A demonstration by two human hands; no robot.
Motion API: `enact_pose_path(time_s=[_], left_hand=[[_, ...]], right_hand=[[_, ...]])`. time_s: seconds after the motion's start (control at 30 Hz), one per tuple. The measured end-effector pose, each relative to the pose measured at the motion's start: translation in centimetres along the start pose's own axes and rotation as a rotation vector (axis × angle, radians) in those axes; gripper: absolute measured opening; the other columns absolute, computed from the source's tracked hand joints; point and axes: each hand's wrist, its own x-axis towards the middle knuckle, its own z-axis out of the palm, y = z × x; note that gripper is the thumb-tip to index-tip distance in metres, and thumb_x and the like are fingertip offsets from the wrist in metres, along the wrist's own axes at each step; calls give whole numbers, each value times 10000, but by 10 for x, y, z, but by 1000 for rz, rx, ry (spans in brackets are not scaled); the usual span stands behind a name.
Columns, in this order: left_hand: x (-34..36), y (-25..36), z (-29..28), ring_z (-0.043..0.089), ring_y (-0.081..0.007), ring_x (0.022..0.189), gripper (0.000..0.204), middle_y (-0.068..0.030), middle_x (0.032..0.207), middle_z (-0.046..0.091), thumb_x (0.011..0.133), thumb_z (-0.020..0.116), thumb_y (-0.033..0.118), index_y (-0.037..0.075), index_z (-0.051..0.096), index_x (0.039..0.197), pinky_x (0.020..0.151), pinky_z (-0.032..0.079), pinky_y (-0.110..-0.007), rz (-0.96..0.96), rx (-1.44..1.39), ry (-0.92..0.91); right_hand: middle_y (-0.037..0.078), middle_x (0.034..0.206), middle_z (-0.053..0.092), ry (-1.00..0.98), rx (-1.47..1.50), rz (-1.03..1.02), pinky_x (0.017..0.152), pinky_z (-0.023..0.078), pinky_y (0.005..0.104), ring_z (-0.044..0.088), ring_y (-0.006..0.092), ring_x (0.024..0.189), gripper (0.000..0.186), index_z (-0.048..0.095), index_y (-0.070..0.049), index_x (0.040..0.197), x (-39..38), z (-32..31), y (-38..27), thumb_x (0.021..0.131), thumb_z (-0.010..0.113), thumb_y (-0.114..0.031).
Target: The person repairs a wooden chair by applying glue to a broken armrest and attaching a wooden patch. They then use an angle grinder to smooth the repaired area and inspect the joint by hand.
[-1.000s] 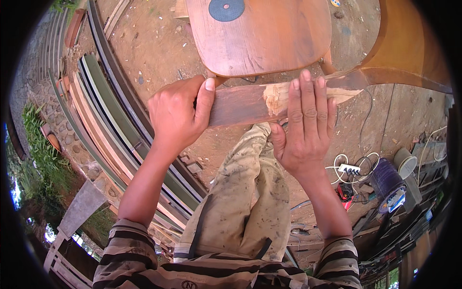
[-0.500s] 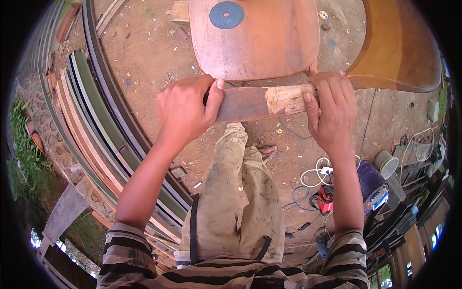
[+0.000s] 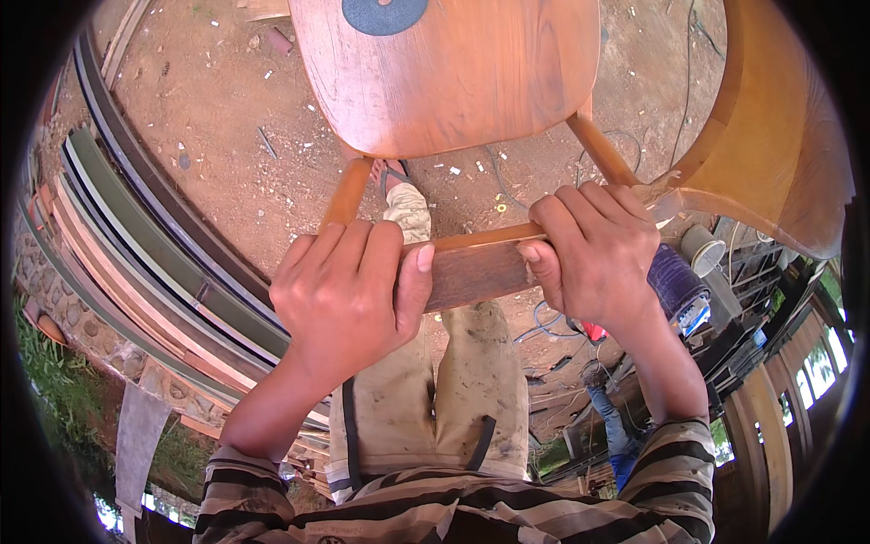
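My left hand (image 3: 349, 286) is wrapped round one end of a dark brown wooden rail (image 3: 476, 276), thumb on its near face. My right hand (image 3: 598, 254) grips the other end, fingers over the top edge. The rail appears to be the back rail of a wooden chair. A left post (image 3: 347, 192) and a right post (image 3: 603, 150) run between the hands and the glossy chair seat (image 3: 453, 82) beyond. On the seat lies a dark grey abrasive disc (image 3: 399, 16). Pale rough wood (image 3: 669, 207) shows just right of my right hand.
A large curved wooden panel (image 3: 779, 127) stands close on the right. Long planks and metal lengths (image 3: 163, 245) lie along the left. A dark blue bucket (image 3: 675, 279), cables and a red tool (image 3: 594, 331) are on the dirt ground at right. My foot (image 3: 390, 174) is beneath the seat.
Both hands and the rail have come lower in view, and the rail has tilted, showing its top edge. The seat's posts have come into sight. My right hand now covers the raw wood patch.
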Motion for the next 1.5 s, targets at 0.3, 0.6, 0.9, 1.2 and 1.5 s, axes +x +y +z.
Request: enact_pose_path(time_s=[0.3, 0.6, 0.9, 1.2, 1.5], left_hand=[[2, 11, 8, 490, -216, 556, 354, -49, 642, 483, 976, 542, 348, 78, 596, 753, 526, 333, -352, 57, 1, -34], [12, 25, 4, 530, -226, 578, 396, -63, 703, 563, 989, 500, 365, 32, 663, 850, 539, 372, -345, 97, -26, -108], [12, 33, 4, 605, -251, 635, 400, -88, 742, 613, 965, 497, 368, 18, 677, 894, 561, 411, -356, 118, 4, -158], [12, 40, 7, 610, -274, 636, 423, -109, 764, 633, 964, 495, 381, 1, 670, 902, 569, 420, -372, 119, 3, -169], [10, 45, 2, 607, -342, 702, 422, -158, 825, 621, 989, 488, 352, -40, 647, 985, 617, 431, -424, 88, -29, -227]], right_hand=[[31, 1050, 687, 61, -35, -7, 944, 422, 411, 649, 197, 945, 577, 704, -106, 1114, -16, 4, -8, 1020, 382, -576], [374, 1543, 305, 540, -78, 677, 1185, 186, 635, 275, 557, 1447, 880, 328, 111, 1499, -86, 53, -10, 1035, 238, -631], [402, 1567, 224, 395, 6, 851, 1200, 221, 546, 262, 519, 1471, 904, 145, 163, 1533, -100, 49, -50, 1043, 305, -579], [286, 1649, 100, 758, 634, 1031, 1229, 145, 426, 164, 356, 1535, 801, 38, 153, 1550, -71, 47, -58, 1064, 361, -396], [234, 1626, 254, 992, 587, 1112, 1224, 193, 406, 273, 303, 1503, 613, 201, 109, 1556, -58, 41, -35, 1068, 381, -215]])
